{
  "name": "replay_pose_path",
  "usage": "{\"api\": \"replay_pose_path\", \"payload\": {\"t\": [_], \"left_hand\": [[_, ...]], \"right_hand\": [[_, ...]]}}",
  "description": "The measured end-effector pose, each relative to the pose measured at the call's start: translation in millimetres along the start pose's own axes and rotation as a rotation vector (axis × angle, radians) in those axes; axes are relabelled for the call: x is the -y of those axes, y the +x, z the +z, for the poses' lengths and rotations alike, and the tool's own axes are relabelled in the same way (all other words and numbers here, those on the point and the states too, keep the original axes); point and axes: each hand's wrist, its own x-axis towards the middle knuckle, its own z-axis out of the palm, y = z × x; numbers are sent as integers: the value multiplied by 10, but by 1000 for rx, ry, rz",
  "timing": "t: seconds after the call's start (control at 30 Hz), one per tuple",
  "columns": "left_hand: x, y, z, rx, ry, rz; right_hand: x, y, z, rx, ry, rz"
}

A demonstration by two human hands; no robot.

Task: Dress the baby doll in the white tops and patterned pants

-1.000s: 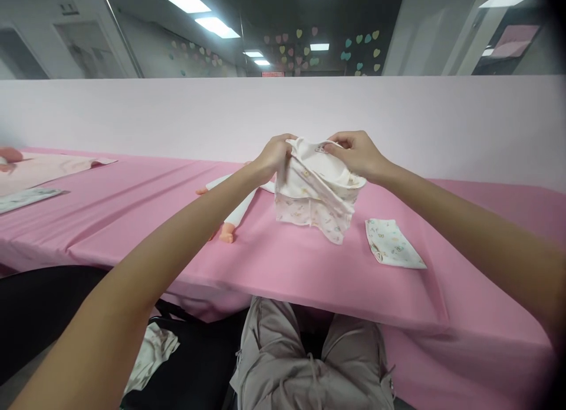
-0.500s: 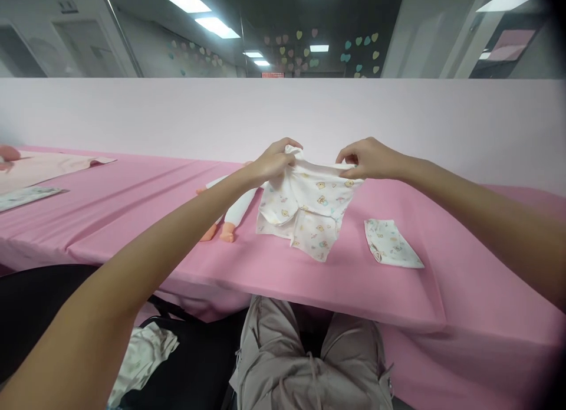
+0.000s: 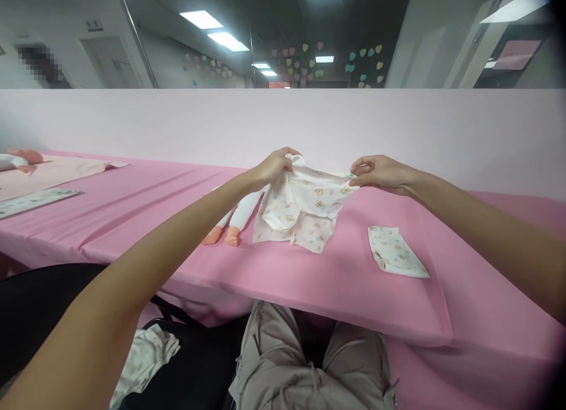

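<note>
A small white baby shirt (image 3: 305,200) with a coloured animal print is stretched between my two hands, its lower part hanging over the pink table. My left hand (image 3: 277,165) is closed on its upper left corner. At the upper right corner, my right hand (image 3: 378,173) pinches the edge between thumb and fingers. Behind my left forearm lies a doll (image 3: 243,212) with white legs and orange feet; the forearm and the shirt hide the rest of it. A folded printed cloth (image 3: 397,252) lies on the table to the right of the shirt.
Pink cloth covers the table (image 3: 141,203), which meets a low white wall (image 3: 212,124) at the back. At far left, another doll (image 3: 22,160) rests on a pale pink cloth (image 3: 66,173). A crumpled printed cloth (image 3: 148,354) lies on a black chair (image 3: 198,351) beside my legs.
My right hand has moved outward to the right along the shirt's upper edge and now grips its corner. My left hand keeps its hold. The view has tilted slightly.
</note>
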Motion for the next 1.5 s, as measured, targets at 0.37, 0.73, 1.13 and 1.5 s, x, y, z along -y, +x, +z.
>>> {"api": "replay_pose_path", "payload": {"t": [0.37, 0.73, 1.13, 1.5], "left_hand": [[108, 33, 144, -105, 1137, 275], [152, 165, -80, -350, 918, 152], [-9, 0, 4, -516, 632, 214], [-360, -309, -366, -154, 1045, 410]], "right_hand": [[186, -8, 169, -168, -676, -150], [159, 0, 148, -180, -871, -394], [22, -139, 63, -622, -662, -459], [28, -595, -253, -617, -1135, -573]]}}
